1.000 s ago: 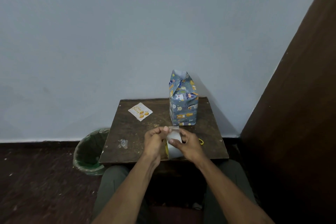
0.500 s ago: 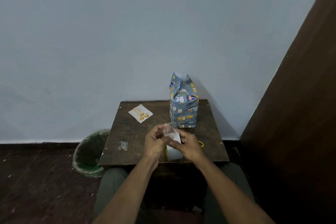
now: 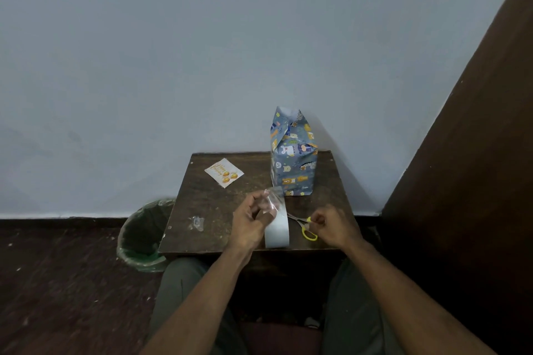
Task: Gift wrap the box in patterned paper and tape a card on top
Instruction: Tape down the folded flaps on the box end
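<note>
A plain room corner in a home: bare pale-blue painted wall (image 3: 202,52), dark floor (image 3: 57,282), small scuffed brown wooden worktop (image 3: 213,210), green-lined wastebasket (image 3: 141,236) lower left.

Pale wall (image 3: 202,52), dark wooden table (image 3: 213,210)

On the table (image 3: 219,210) the box (image 3: 292,161) stands at the back right, the card (image 3: 224,172) to its left. My left hand (image 3: 251,225) holds the tape (image 3: 277,228) near the front edge; the scissors (image 3: 304,226) lie between it and my right hand (image 3: 334,225). A bin (image 3: 141,236) stands on the floor left of the table.
</note>
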